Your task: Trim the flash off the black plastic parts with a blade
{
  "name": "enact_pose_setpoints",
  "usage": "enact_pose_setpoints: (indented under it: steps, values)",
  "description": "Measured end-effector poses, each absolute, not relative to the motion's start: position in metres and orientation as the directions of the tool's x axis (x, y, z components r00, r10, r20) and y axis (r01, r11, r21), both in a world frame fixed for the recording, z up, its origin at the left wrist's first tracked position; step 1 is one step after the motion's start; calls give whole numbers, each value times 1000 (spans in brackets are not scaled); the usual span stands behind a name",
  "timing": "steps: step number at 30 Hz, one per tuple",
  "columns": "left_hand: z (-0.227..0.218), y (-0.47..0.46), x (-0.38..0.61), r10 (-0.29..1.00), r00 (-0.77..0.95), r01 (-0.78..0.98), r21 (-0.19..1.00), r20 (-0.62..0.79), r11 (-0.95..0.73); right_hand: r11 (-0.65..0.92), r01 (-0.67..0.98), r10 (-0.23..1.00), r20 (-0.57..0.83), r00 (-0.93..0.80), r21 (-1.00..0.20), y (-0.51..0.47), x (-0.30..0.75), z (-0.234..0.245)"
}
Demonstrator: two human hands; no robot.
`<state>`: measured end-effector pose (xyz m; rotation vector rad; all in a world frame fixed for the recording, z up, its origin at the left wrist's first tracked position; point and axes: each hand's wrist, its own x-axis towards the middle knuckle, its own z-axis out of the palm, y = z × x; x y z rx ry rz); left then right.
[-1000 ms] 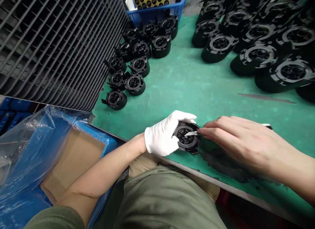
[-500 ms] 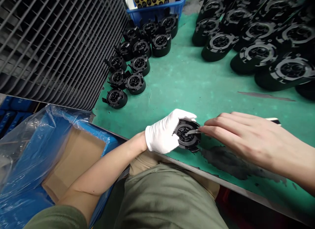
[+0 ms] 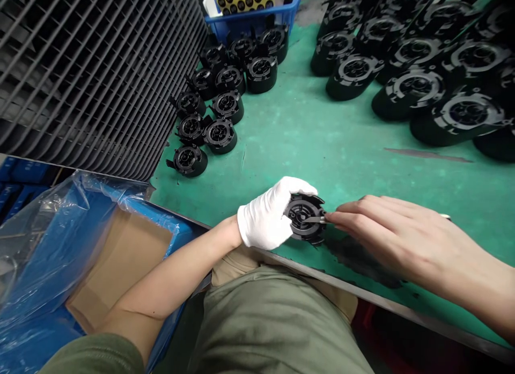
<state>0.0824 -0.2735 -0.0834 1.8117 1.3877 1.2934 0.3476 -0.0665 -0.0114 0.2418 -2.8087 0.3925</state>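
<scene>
My left hand (image 3: 267, 215), in a white glove, is wrapped round a round black plastic housing (image 3: 306, 235) at the near edge of the green table. The housing's ribbed, ringed face is turned up toward me. My bare right hand (image 3: 386, 232) pinches a slim craft knife (image 3: 315, 220) from the right. Its narrow metal blade reaches over the middle of the housing's face; whether the tip touches the plastic I cannot tell. Most of the knife's handle is hidden behind my fingers, with a pale end showing past the knuckles.
Several similar black housings (image 3: 220, 135) stand at the left on the green table (image 3: 289, 138). Larger black cylinders (image 3: 356, 76) crowd the back right. A blue bin (image 3: 249, 21) with yellow sticker sheets stands behind. Grey grating rises at left, above a plastic-lined blue box (image 3: 181, 234).
The knife blade has swung to a flatter angle over the housing, and my right hand has shifted slightly. My left hand keeps its hold. The whole view has drifted a little.
</scene>
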Motion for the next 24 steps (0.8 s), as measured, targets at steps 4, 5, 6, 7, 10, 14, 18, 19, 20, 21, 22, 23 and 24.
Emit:
enact_pose_setpoints:
  steps: [4,5,6,7,10,14,18,19,20,21,22,23,24]
  values:
    - [-82,-274,83,932,14,451,830,361,-329,965,-108,-23,336,-941,-238,-70,353,-13]
    - [-82,-274,83,936,9,451,834,352,-318,969,-103,-26,321,-947,-225,-71,353,-13]
    - [-82,-274,83,939,3,448,839,344,-309,972,-104,-35,304,-952,-212,-73,353,-13]
    - [-82,-274,84,941,0,444,843,339,-304,974,-111,-50,287,-956,-200,-73,353,-12]
    - [-83,-274,84,942,-3,438,847,336,-301,977,-140,-94,263,-960,-161,-75,351,-6]
    - [-82,-275,84,956,-4,467,846,294,-258,975,-201,-167,279,-945,-97,-74,340,8]
    - [-82,-274,83,944,4,450,842,330,-297,958,-286,-268,295,-917,-20,-74,324,20]
    - [-83,-273,83,939,7,442,841,345,-312,951,-310,-292,296,-910,-13,-74,322,21]
    - [-83,-273,83,933,10,438,837,360,-328,944,-331,-312,300,-902,-14,-74,322,22]
    - [-83,-272,83,928,10,439,832,373,-340,940,-341,-319,298,-900,-24,-74,323,22]
    - [-83,-273,83,924,8,445,826,383,-347,941,-335,-309,294,-905,-43,-73,326,21]
    - [-82,-274,84,919,5,454,818,393,-353,952,-297,-265,284,-921,-74,-72,330,19]
    - [-82,-276,84,915,4,463,810,404,-360,966,-235,-200,262,-944,-108,-71,336,17]
